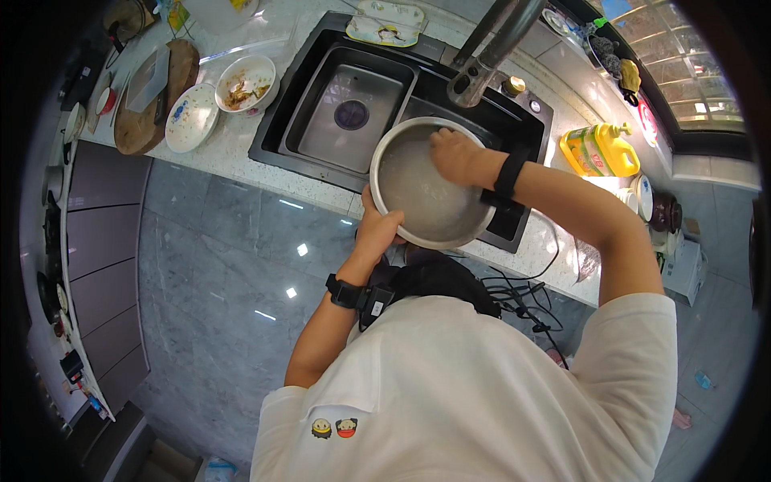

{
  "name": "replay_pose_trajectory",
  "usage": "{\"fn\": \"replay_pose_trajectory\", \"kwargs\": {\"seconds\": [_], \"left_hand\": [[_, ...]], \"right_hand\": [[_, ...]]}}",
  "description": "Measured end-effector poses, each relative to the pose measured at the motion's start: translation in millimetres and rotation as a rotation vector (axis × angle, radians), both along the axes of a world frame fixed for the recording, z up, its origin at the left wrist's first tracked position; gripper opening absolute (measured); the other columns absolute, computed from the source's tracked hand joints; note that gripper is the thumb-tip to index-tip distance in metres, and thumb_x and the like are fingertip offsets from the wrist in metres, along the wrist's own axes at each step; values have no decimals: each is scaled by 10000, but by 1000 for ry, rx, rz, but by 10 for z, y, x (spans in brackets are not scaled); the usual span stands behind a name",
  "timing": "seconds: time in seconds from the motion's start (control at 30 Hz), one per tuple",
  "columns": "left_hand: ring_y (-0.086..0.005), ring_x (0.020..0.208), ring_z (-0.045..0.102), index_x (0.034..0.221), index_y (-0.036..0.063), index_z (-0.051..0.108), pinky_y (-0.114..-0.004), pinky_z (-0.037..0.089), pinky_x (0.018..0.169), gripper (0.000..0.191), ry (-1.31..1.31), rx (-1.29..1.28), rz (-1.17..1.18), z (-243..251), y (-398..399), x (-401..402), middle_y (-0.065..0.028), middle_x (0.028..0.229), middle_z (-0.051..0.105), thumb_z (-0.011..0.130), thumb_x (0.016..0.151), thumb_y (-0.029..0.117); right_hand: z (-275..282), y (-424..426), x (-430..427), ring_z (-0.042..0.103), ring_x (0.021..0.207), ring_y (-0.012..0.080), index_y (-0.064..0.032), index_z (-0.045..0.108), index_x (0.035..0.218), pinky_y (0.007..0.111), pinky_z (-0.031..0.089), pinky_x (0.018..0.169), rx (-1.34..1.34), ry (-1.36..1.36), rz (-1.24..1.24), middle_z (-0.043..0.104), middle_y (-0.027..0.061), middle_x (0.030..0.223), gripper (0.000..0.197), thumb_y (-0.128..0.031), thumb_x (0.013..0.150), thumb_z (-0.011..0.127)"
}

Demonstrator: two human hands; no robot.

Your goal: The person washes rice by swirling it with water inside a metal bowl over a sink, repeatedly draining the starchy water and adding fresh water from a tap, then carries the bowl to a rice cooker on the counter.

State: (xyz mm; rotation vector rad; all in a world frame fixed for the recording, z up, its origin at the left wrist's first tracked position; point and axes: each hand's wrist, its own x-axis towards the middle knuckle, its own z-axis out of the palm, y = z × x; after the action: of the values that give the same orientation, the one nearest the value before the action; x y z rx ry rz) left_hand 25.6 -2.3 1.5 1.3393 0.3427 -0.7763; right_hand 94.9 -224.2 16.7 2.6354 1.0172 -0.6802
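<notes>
A round metal basin (430, 208) with cloudy liquid in it is tilted over the right part of a dark double sink (271, 129). My left hand (378, 228) grips its near left rim, the thumb lying over the edge. Inside the basin, near the far wall, my right hand (456, 158) is curled with the knuckles up; its fingertips are hidden, so whether it holds anything cannot be told. Above the basin's far side hangs the faucet (470, 84). The sink's left bowl (337, 144) shows a round drain cover.
Left of the sink stand a bowl with food scraps (265, 69), a stained plate (196, 111) and a round wooden cutting board (135, 138) bearing a knife. A patterned tray (385, 24) lies behind the sink. Right of it are a yellow detergent jug (593, 150) and stacked dishes; black cables (524, 298) hang below.
</notes>
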Motion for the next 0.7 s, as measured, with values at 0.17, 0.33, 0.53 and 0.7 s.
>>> {"fn": "replay_pose_trajectory", "kwargs": {"seconds": [0.17, 0.33, 0.53, 0.7], "left_hand": [[-310, 876, 630, 1403, 64, 140, -342, 580, 562, 849, 5, -7, 15, -5, -18, -16, -214, 1145, 500, 540, 654, 63], [-197, 462, 514, 1304, 72, 169, -281, 377, 337, 716, -69, -66, 72, -64, -29, -60, -163, 852, 494, 513, 678, 17], [-198, 470, 513, 1294, 70, 202, -287, 400, 354, 694, -101, -49, 75, -115, -14, -75, -149, 829, 496, 516, 678, 15], [-195, 486, 519, 1290, 65, 236, -283, 402, 359, 691, -114, -51, 79, -67, 14, -60, -141, 832, 507, 520, 662, 12]], "right_hand": [[-196, -136, -202, 609, 845, 330, 37, 673, 881, 410, 488, 701, -217, 684, 1, 649, 160, 944, 243, -82, 734, 521], [-385, 241, -154, 626, 848, 318, -12, 650, 1009, 426, 494, 769, 151, 551, 209, 641, 179, 864, 278, -138, 810, 503], [-392, 329, 134, 610, 972, 348, -35, 617, 1114, 452, 485, 838, 239, 44, 1, 581, 177, 1173, 327, -162, 830, 514], [-486, 234, 74, 620, 957, 333, 3, 640, 1067, 418, 476, 821, -254, 581, -26, 630, 182, 1088, 317, -147, 822, 505]]}}
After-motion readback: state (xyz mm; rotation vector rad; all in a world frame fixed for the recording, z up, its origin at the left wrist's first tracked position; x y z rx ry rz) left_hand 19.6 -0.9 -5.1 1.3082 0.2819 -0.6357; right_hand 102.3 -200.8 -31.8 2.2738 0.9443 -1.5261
